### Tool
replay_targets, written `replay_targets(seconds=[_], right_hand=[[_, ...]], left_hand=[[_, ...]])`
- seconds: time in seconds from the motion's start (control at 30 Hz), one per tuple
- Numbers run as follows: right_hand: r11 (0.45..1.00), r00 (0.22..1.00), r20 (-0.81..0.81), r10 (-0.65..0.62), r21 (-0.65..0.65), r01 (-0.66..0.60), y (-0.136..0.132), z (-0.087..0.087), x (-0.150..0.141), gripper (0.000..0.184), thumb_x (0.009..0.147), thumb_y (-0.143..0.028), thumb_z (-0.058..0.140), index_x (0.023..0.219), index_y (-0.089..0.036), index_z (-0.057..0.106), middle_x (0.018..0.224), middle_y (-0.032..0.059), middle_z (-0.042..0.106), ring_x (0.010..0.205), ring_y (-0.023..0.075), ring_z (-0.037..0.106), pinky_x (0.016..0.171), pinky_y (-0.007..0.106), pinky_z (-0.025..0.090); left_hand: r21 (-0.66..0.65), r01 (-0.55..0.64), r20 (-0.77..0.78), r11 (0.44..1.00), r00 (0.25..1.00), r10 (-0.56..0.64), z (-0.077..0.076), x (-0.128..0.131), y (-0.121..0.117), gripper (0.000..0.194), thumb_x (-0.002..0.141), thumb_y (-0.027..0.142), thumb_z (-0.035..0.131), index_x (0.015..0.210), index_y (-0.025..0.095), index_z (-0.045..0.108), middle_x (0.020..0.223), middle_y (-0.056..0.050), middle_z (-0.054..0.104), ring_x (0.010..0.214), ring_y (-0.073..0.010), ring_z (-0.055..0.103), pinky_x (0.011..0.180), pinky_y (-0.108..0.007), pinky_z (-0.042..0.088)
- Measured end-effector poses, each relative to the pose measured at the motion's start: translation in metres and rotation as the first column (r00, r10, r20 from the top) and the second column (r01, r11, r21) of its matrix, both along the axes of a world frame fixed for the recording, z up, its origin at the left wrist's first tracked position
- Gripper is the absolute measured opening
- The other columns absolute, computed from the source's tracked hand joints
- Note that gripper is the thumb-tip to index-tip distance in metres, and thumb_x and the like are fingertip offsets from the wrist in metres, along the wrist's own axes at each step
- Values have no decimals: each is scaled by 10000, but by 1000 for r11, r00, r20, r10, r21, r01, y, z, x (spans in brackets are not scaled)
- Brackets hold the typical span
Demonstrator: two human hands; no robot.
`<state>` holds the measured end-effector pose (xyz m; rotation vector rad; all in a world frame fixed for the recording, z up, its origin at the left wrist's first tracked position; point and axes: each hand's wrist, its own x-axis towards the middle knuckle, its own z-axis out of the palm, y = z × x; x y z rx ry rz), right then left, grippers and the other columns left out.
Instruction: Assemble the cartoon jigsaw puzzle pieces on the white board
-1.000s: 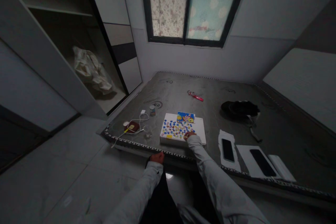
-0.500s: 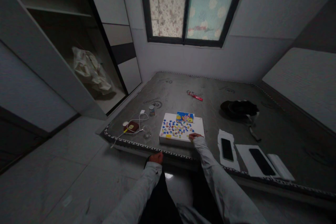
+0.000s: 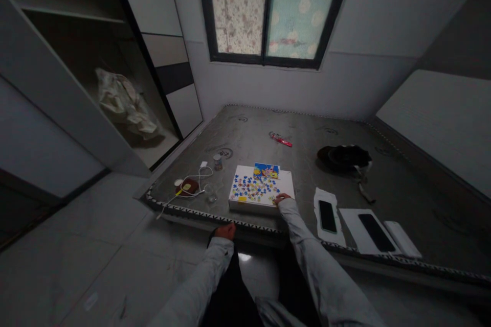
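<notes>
Many small jigsaw puzzle pieces (image 3: 251,189), blue, yellow and pink, lie spread over the top of a flat white box (image 3: 286,181). A colourful cartoon picture card (image 3: 266,170) rests at the box's back edge. My right hand (image 3: 283,198) is at the front right of the box top, fingers pinched together at the edge of the pieces; whatever is between the fingertips is too small to make out. Curled closed, my left hand (image 3: 225,231) is held in front of the mattress edge, below the box and apart from it.
Left of the box are a clear cup (image 3: 210,194), a small tin (image 3: 218,162) and a white cable over a brown pouch (image 3: 188,187). Two phones (image 3: 328,216) on white sheets, a black cap (image 3: 343,157) and a red packet (image 3: 281,140) lie on the grey mattress (image 3: 253,127).
My right hand has shifted from among the pieces towards the right side of the box top. My left hand stays in place. The whole view has swung slightly.
</notes>
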<state>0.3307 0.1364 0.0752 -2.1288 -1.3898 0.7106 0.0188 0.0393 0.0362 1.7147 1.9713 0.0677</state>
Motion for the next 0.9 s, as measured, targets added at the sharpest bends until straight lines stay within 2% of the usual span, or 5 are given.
replay_targets(seconds=[0.13, 0.37, 0.5, 0.67, 0.9], right_hand=[[991, 1000, -3, 17, -133, -17, 6, 2, 2, 399, 1082, -466, 786, 1385, -209, 747, 1358, 94, 774, 1107, 233, 768, 938, 448, 690], [974, 998, 51, 40, -223, -28, 10, 2, 5, 405, 1080, -466, 788, 1391, -210, 748, 1383, 98, 770, 1147, 246, 766, 979, 476, 684], [975, 995, 69, 66, -217, -50, 5, 2, 5, 357, 1093, -468, 770, 1355, -226, 764, 1371, 93, 778, 1125, 231, 765, 970, 451, 683], [975, 992, 99, 77, -213, -55, -4, 2, 7, 370, 1083, -470, 783, 1345, -209, 766, 1344, 88, 786, 1114, 233, 772, 953, 449, 686], [982, 976, 151, 158, -128, -139, -7, 4, 12, 354, 1087, -462, 777, 1350, -225, 770, 1390, 93, 775, 1166, 245, 762, 1000, 468, 677]], left_hand=[[-32, -11, -27, 999, 1000, 10, -4, 0, 4, 308, 1107, 444, 766, 1278, 188, 780, 1276, -86, 799, 1112, -239, 784, 977, -437, 689], [8, 2, -16, 1000, 1000, -2, -5, -1, -4, 303, 1104, 447, 771, 1283, 203, 781, 1292, -89, 796, 1148, -245, 781, 998, -441, 682], [33, 6, -17, 999, 1000, -5, -5, -1, -7, 295, 1116, 458, 750, 1246, 196, 787, 1271, -84, 802, 1115, -235, 781, 984, -432, 685], [2, -1, -45, 1000, 999, 1, -5, 1, 0, 287, 1115, 444, 757, 1233, 185, 789, 1237, -79, 810, 1077, -224, 789, 954, -419, 694], [-41, 5, -55, 999, 998, -7, -9, 2, 5, 298, 1108, 435, 768, 1280, 191, 780, 1272, -88, 801, 1106, -232, 788, 968, -430, 694]])
